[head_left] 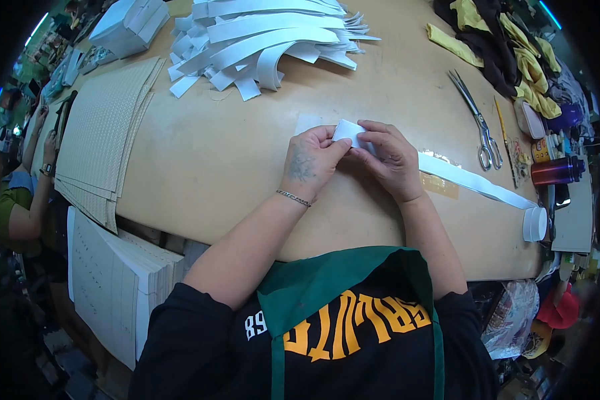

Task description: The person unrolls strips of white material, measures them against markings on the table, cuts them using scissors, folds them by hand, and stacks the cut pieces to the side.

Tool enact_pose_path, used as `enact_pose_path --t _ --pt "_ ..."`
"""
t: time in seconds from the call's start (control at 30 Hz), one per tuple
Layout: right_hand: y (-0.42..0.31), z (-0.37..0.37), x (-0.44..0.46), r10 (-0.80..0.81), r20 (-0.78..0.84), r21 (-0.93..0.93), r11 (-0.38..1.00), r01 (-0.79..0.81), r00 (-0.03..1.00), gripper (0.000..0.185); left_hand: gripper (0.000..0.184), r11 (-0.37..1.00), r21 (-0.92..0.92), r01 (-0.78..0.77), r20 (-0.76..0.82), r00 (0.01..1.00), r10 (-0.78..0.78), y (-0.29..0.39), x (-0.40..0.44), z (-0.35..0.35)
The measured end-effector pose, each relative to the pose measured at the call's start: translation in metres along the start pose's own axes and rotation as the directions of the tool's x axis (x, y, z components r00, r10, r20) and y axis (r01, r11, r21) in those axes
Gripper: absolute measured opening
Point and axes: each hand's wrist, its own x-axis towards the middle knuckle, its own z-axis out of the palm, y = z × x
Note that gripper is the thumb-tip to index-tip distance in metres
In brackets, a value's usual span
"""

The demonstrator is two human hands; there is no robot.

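My left hand (pixel 311 159) pinches a folded white strip (pixel 347 131) between thumb and fingers, just above the table. The curled fingers of my right hand (pixel 388 160) hold the strip's right side. From beside my right wrist a white band (pixel 470 177) runs across the table to a white roll (pixel 535 224) near the right edge; whether it joins the folded piece is hidden by my right hand. A pale flat piece (pixel 307 123) lies behind my left fingers.
White strips (pixel 260 40) are heaped at the back. Scissors (pixel 477 120), a yellow pencil-like stick (pixel 507 143) and a purple bottle (pixel 557 171) are at right. Patterned sheets (pixel 107 120) lie at left. Dark and yellow cloth (pixel 493 47) sits at back right. Another person's arm (pixel 30 207) shows far left.
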Motion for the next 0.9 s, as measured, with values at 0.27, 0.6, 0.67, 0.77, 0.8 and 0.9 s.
enact_pose_path --t 0.27,0.6,0.67,0.77,0.8,0.9 --pt "0.001 0.001 0.001 -0.073 0.013 -0.058 0.996 0.074 0.997 0.024 0.022 0.999 0.025 0.044 0.001 0.999 -0.044 0.002 0.0 -0.002" --pt "0.004 0.016 0.019 -0.126 0.116 -0.083 0.987 0.136 0.985 0.017 0.033 0.993 0.116 0.027 -0.129 0.992 -0.011 0.021 -0.001 -0.017" --pt "0.005 0.015 0.02 -0.094 0.152 -0.118 0.987 0.112 0.984 0.015 0.034 0.953 0.302 0.013 -0.099 0.995 0.017 0.019 0.003 -0.035" --pt "0.01 0.005 0.02 -0.026 0.215 -0.164 0.985 0.062 0.976 0.013 0.031 0.831 0.543 -0.123 -0.109 0.97 0.215 0.014 0.009 -0.06" --pt "0.01 0.002 0.021 0.002 0.235 -0.18 0.983 0.041 0.972 0.013 0.028 0.768 0.615 -0.176 -0.109 0.947 0.304 0.012 0.009 -0.064" --pt "0.006 0.006 0.022 -0.048 0.255 -0.203 0.974 0.102 0.966 0.011 0.019 0.558 0.709 -0.432 0.128 0.857 0.5 0.008 0.004 -0.064"
